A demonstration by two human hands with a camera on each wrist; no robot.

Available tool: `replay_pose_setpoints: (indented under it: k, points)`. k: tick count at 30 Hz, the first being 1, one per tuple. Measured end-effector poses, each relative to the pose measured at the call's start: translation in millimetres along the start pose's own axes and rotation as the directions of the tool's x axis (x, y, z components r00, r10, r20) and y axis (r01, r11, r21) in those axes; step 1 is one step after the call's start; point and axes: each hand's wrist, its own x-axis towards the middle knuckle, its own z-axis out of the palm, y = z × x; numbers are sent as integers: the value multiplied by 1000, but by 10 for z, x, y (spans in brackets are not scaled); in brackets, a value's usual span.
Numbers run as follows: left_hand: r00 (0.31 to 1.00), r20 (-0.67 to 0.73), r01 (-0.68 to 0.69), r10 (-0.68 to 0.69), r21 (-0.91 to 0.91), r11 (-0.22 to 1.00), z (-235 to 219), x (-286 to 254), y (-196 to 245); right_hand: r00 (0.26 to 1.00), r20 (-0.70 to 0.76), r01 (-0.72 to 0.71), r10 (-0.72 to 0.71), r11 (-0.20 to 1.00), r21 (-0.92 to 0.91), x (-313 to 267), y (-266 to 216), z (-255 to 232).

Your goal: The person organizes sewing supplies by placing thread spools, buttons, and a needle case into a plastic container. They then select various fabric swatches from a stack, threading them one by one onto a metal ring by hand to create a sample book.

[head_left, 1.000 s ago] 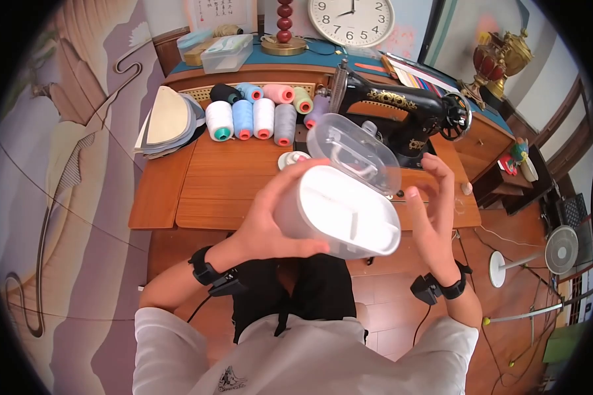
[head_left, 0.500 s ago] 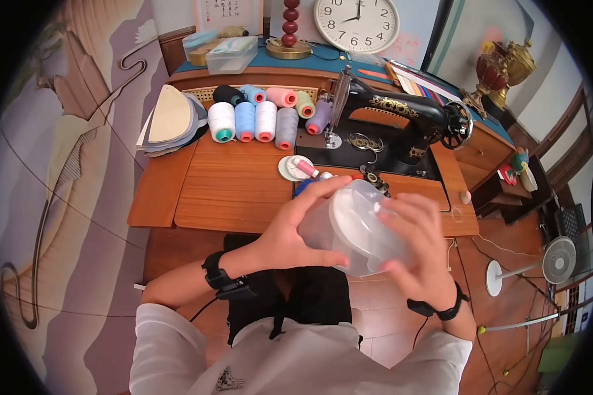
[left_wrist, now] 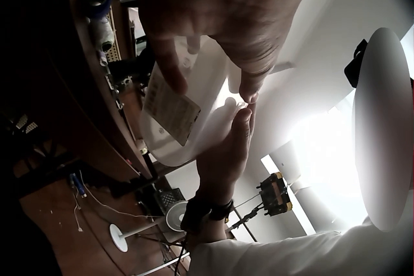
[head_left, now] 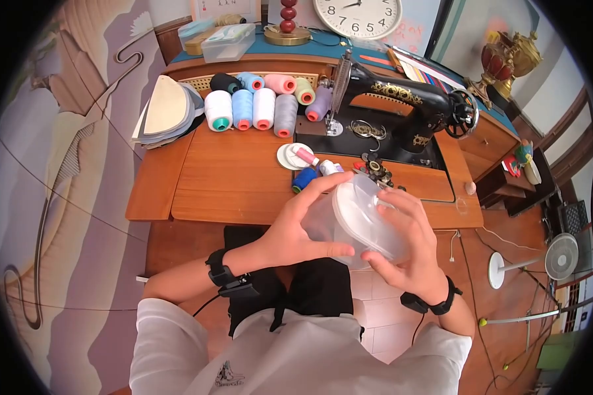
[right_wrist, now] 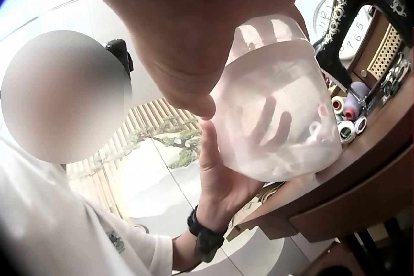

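Currently, both hands have the translucent container (head_left: 321,222) between them, held up in the air just off the front edge of the sewing table (head_left: 230,187), above the lap. The left hand (head_left: 290,230) grips its body, fingers over the far side and thumb along the near one. The right hand (head_left: 412,240) holds the clear lid (head_left: 369,209) in a fairly wide grasp, fingers spread on top and thumb near the rim.

The work in hand looks like settling that lid, and it probably goes best with the body held firmly but not squeezed, since thin walls may bow out of shape. Even pressure worked round the rim should serve better than one hard push, and keeping the container level would protect whatever is inside. Whether the rim is seated all round, I cannot tell.

The left wrist view alone shows a printed label (left_wrist: 171,111) on the container, too blurred to read. The right wrist view shows fingers (right_wrist: 263,119) dimly through the wall. Only the head view shows the buttons (head_left: 377,171) beyond the container, by the sewing machine (head_left: 398,99).
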Motion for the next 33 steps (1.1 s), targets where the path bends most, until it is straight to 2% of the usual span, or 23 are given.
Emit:
replay_pose_setpoints:
  k: [2, 4, 5, 7, 9, 10, 12, 13, 14, 16, 17, 18, 19, 20, 21, 22, 24, 25, 27, 28, 30, 32, 33]
  points:
    - [1000, 0, 9, -9, -27, 1000, -5, -6, -13, 999, 13, -39, 39, 999, 12, 8, -15, -45]
    - [1000, -5, 17, -17, -43, 999, -26, -8, -20, 972, -98, -192, 216, 959, 206, 13, -29, -62]
    - [1000, -15, 25, -27, -87, 996, -38, -10, -28, 971, -101, -191, 215, 959, 208, -14, 8, -76]
    - [999, -2, 32, -33, -137, 990, -48, 5, -41, 944, 91, -329, 316, 909, 256, -127, 116, -129]
    - [996, 84, -36, 33, 42, 998, -56, 23, -39, 950, 52, -309, 307, 916, 255, -211, 171, -169]
    - [991, 123, -49, 46, 18, 999, -51, 27, -9, 959, 27, -280, 283, 924, 260, -252, 184, -233]
    - [981, 115, 187, -159, -303, 934, -114, -3, 82, 955, -165, -219, 246, 962, 163, -291, 223, -447]
    - [963, 91, 270, -255, -380, 885, -248, 32, 85, 925, -309, -249, 222, 967, -52, -306, 218, -619]
    - [932, 66, 347, -356, -449, 824, -426, 73, 91, 844, -475, -320, 250, 945, -72, -362, 315, -762]
    - [868, 27, 448, -496, -471, 760, -844, 160, -56, 670, -674, -371, 311, 927, 58, -394, 591, -1155]
    - [827, -132, 422, -547, -497, 759, -986, 195, -114, 562, -755, -391, 338, 913, 118, -292, 681, -1292]
    - [758, -241, 359, -606, -622, 696, -1208, 246, -268, 531, -802, -417, 273, 908, 33, -281, 925, -1498]
    - [694, -361, 292, -623, -650, 702, -1322, 335, -297, 512, -837, -451, 194, 890, -70, -238, 1169, -1640]
    - [730, -334, 252, -596, -679, 689, -1531, 349, -422, 524, -829, -451, 195, 889, -76, -298, 1549, -1859]
    - [768, -306, 213, -563, -707, 674, -1722, 309, -579, 533, -808, -561, 249, 819, -117, -426, 1994, -2092]
    - [769, -306, 205, -561, -712, 671, -1809, 266, -667, 532, -792, -657, 300, 736, -162, -516, 2276, -2181]
    - [766, -220, 216, -605, -797, 563, -1937, 258, -749, 427, -704, -768, 567, 639, 49, -475, 2500, -2133]
    - [760, -200, 198, -619, -835, 514, -1944, 282, -713, 435, -672, -798, 600, 603, 22, -532, 2752, -2140]
    - [772, -227, 179, -594, -819, 545, -1986, 290, -713, 427, -645, -851, 634, 522, -50, -666, 3274, -2115]
    - [778, -238, 175, -581, -806, 565, -2012, 271, -738, 460, -662, -824, 592, 563, -69, -694, 3440, -2023]
    - [779, -259, 132, -571, -823, 553, -2087, 235, -812, 488, -630, -859, 604, 459, -226, -549, 3381, -1837]
    - [815, -185, 126, -550, -869, 479, -2130, 230, -835, 545, -602, -835, 584, 444, -325, -508, 3515, -1725]
    - [815, -178, 141, -551, -862, 487, -2152, 207, -844, 643, -566, -764, 516, 481, -430, -465, 3587, -1583]
